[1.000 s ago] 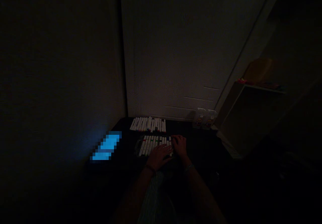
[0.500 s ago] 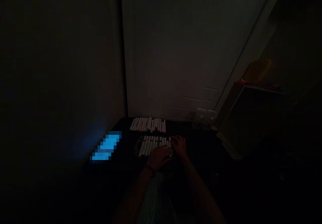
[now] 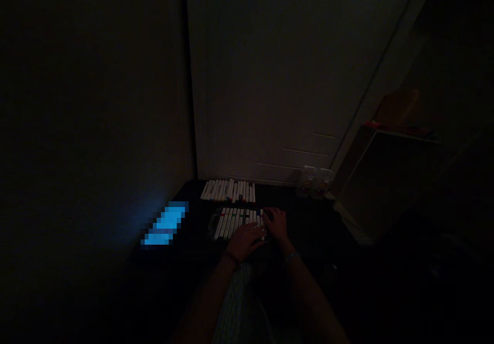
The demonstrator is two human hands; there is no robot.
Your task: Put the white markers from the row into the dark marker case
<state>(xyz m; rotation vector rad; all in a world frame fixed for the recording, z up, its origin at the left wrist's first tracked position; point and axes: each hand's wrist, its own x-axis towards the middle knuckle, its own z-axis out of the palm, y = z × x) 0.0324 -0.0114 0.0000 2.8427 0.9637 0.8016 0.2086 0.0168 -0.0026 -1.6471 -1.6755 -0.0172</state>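
The room is very dark. Two rows of white markers lie on a dark table. My left hand [image 3: 246,240] rests with its fingers stretched over the right end of the near row of markers [image 3: 231,222]. My right hand [image 3: 276,223] sits just right of it at that row's end, fingers curled over the last markers; whether it grips one I cannot make out. The far row of markers [image 3: 228,191] lies untouched near the wall.
A glowing blue screen [image 3: 165,225] lies on the table to the left. Two small clear packages [image 3: 315,183] stand at the back right by the wall. A pale cabinet [image 3: 376,179] with things on top stands to the right.
Hardly anything has moved; both hands stay at the right end of the near marker row, with only a slight shift of the view.
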